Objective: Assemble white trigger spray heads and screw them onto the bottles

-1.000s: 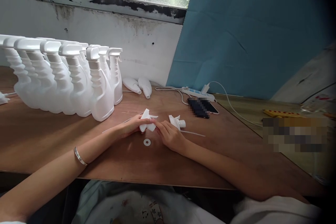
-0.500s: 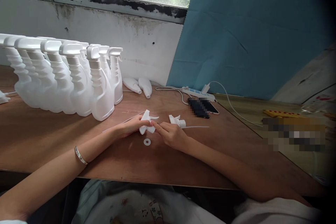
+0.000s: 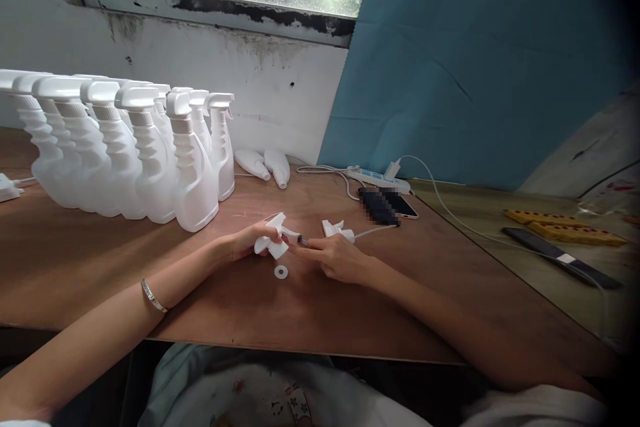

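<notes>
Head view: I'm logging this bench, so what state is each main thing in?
Left hand, gripping a sprayer
Right hand, small dark piece at fingertips
Second sprayer, lying loose
Washer, loose, flat
Standing bottles, sprayers fitted
Two other bottles, lying, no sprayers
Power strip, plug inserted
Phone, flat, screen dark

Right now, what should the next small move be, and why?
The right hand should probably bring the small dark piece it seems to be pinching to the spray head: the left hand grips that head, and the piece is close beside it.
</notes>
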Demonstrator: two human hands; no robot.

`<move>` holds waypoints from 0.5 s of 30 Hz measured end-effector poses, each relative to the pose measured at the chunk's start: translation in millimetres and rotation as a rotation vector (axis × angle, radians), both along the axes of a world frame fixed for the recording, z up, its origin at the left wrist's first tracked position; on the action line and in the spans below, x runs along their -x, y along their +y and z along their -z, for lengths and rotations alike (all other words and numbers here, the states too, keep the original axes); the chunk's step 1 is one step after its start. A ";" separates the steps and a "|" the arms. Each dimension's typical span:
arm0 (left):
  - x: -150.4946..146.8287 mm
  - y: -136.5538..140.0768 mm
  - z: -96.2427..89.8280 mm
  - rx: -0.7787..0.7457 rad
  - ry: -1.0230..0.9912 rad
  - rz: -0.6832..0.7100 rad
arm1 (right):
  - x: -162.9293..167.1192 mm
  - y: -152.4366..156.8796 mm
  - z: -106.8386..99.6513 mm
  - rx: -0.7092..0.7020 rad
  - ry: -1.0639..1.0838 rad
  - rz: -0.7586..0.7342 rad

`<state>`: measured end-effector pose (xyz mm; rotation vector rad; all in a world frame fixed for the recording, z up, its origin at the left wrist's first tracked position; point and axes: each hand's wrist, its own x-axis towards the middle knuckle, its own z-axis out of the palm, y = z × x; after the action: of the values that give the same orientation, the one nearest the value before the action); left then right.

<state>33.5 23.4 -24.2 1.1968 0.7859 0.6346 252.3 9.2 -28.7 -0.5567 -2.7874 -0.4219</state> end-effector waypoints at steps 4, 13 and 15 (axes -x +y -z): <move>2.7 2.6 -2.4 0.045 -0.029 -0.009 | -4.0 9.3 3.0 0.047 0.151 -0.022; 5.9 0.0 -0.8 -0.049 -0.057 0.251 | 13.4 56.8 -25.4 0.265 0.447 0.160; 4.2 -2.1 -3.2 -0.106 0.010 0.244 | 32.6 68.3 -39.8 0.412 0.405 0.107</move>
<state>29.2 21.4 -21.0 1.3690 0.6079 0.4740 219.7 77.5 11.1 -0.7824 -2.4557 0.2343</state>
